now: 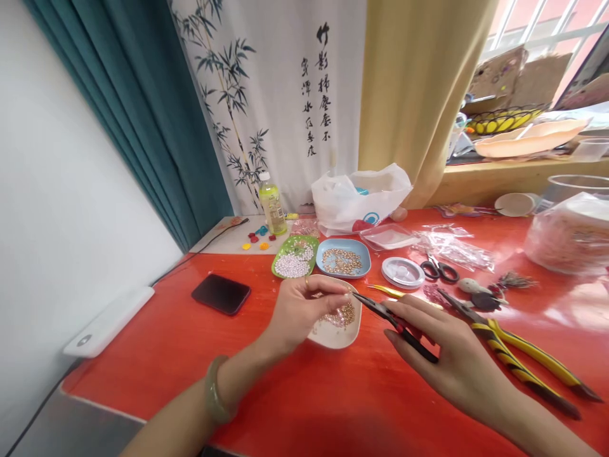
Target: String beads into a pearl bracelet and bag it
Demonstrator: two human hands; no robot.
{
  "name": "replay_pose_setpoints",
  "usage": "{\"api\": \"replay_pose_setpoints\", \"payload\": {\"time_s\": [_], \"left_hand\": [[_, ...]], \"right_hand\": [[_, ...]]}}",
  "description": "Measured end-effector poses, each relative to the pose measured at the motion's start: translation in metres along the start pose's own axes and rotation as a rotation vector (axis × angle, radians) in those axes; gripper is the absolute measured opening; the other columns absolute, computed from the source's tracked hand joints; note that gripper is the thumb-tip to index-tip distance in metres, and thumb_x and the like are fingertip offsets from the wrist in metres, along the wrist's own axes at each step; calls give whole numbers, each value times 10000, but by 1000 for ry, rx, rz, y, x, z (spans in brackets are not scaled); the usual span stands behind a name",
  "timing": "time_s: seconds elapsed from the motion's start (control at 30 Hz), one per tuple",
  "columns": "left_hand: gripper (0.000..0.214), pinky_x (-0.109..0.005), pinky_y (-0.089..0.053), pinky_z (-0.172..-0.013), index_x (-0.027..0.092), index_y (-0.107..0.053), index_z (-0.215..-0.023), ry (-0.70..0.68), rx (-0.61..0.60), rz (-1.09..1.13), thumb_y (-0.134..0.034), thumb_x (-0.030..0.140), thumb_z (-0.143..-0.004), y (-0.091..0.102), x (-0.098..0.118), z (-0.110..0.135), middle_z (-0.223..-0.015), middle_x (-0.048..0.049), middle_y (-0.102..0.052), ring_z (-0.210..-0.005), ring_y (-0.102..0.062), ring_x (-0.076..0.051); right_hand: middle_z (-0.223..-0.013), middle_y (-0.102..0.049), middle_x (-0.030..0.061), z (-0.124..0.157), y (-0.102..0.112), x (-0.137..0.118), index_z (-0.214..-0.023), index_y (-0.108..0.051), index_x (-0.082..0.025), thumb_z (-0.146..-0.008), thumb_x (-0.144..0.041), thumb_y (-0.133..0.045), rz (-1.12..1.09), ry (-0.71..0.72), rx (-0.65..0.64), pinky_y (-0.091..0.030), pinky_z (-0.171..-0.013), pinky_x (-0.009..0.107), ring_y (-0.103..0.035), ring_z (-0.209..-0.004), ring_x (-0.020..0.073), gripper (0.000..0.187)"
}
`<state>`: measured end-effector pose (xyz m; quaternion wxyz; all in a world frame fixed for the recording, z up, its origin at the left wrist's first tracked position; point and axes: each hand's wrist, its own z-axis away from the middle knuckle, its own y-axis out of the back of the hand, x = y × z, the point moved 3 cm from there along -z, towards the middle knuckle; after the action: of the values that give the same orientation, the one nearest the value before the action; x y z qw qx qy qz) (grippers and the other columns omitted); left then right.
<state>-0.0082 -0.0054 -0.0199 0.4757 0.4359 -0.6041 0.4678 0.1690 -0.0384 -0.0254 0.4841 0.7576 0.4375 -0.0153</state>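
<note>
My left hand is closed in a pinch, thumb against forefinger, on something too small to make out. In my right hand is a pair of needle-nose pliers with dark handles, its tip close to my left fingertips. Whether the tip grips anything cannot be seen. Below my left fingers lies a white dish of gold beads and some pinkish pieces, partly hidden by the hand. Behind it stand a blue dish with gold beads and a green dish with pearly white beads.
A black phone lies left on the red table. Right of the dishes are a round clear case, scissors, yellow tweezers and large yellow-black pliers. A bottle and a white plastic bag stand behind.
</note>
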Motion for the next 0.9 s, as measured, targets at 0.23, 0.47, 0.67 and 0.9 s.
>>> {"api": "replay_pose_setpoints", "payload": {"time_s": [0.23, 0.47, 0.67, 0.9], "left_hand": [[98, -204, -491, -533, 163, -697, -664, 7, 14, -59, -713, 220, -587, 2, 1, -1, -692, -29, -684, -551, -577, -93], [109, -186, -485, -536, 176, -707, -683, 4, -8, -44, -717, 226, -588, 1, -2, -2, -724, -32, -688, -583, -575, -88], [94, -178, -476, -508, 167, -706, -651, 27, 4, -14, -724, 214, -572, 0, 0, -2, -659, -29, -678, -506, -542, -65], [82, -168, -472, -495, 167, -706, -646, 33, 8, -11, -720, 205, -574, 0, 0, -3, -635, -22, -673, -481, -531, -54]], "right_hand": [[-749, -587, 36, 0, 1, 1, -1061, -552, -187, -790, -160, -457, -1, 5, 5, -456, -523, 248, -544, -603, 132, 288], [-746, -602, 40, 0, 2, 1, -1014, -571, -168, -787, -161, -473, 38, 38, 41, -458, -526, 251, -556, -593, 132, 247], [-781, -612, 63, 1, -1, 3, -983, -575, -152, -797, -151, -464, 55, 57, 66, -463, -551, 259, -577, -626, 143, 217], [-755, -601, 50, 0, -1, 2, -991, -570, -152, -794, -155, -470, 46, 51, 57, -457, -538, 253, -565, -611, 135, 221]]}}
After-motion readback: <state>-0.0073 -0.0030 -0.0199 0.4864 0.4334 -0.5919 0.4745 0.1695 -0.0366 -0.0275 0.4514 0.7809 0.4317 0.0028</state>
